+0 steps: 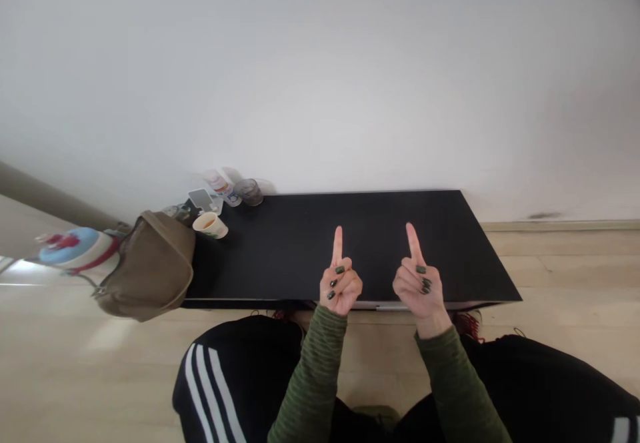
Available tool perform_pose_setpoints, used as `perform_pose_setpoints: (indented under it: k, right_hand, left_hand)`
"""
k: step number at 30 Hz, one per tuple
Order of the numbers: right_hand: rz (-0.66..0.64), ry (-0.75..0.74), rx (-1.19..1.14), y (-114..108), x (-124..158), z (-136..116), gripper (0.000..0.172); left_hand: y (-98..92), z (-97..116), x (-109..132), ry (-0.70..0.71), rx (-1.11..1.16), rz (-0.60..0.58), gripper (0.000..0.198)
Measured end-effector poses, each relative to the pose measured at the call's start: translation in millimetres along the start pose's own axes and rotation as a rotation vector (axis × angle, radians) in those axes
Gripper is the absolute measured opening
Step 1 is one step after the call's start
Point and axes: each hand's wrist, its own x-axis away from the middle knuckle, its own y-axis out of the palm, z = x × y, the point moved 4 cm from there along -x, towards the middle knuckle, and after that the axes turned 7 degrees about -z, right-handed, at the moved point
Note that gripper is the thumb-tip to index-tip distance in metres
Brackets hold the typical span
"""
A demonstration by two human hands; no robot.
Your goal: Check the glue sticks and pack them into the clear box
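Note:
My left hand [341, 284] is raised over the near edge of a low black table [300, 243], its index finger pointing up and the other fingers curled into the palm. Beside it, to the right, my right hand [419, 284] makes the same shape, index finger stretched out and the rest folded. Neither hand holds anything, and a gap lies between them. Both wrists come out of green ribbed sleeves, and the nails are dark green.
On the table's left stand a paper cup [211, 225] with brownish liquid, a clear glass [249, 192] and a pink-white bottle [223, 187]. A brown bag [155, 263] hangs over the left edge, next to a blue-topped item [75, 246]. A white wall [350, 83] rises behind.

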Motion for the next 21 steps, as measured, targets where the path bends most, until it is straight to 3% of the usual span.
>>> perform_pose_setpoints:
  k: [3, 8, 11, 13, 16, 19, 21]
  right_hand:
    - [0.033, 0.000, -0.034, -16, 4, 6, 0.085]
    - [0.027, -0.019, -0.075, -17, 10, 6, 0.084]
    - [0.048, 0.005, -0.118, -25, 16, 12, 0.074]
    - [0.098, 0.051, -0.109, -40, 26, 22, 0.057]
    - [0.218, 0.198, -0.025, -77, 52, 46, 0.011]
    - [0.408, 0.421, 0.165, -126, 83, 76, 0.030]
    - [0.570, 0.564, 0.308, -161, 101, 93, 0.024]
  left_hand:
    - [-14.8, -11, -1, -0.017, -0.025, 0.042, 0.072]
    - [-27.6, -12, 9, -0.020, -0.057, 0.021, 0.077]
    - [-29.2, -9, 10, -0.010, -0.110, -0.016, 0.082]
    - [-34.8, -10, 12, -0.025, -0.218, -0.015, 0.084]
    - [-57.7, -15, 18, -0.043, -0.613, 0.073, 0.071]
    - [-87.6, -18, 32, 0.055, -1.226, 0.181, 0.038]
    - [-104.1, -24, 45, 0.140, -1.562, 0.227, 0.031]
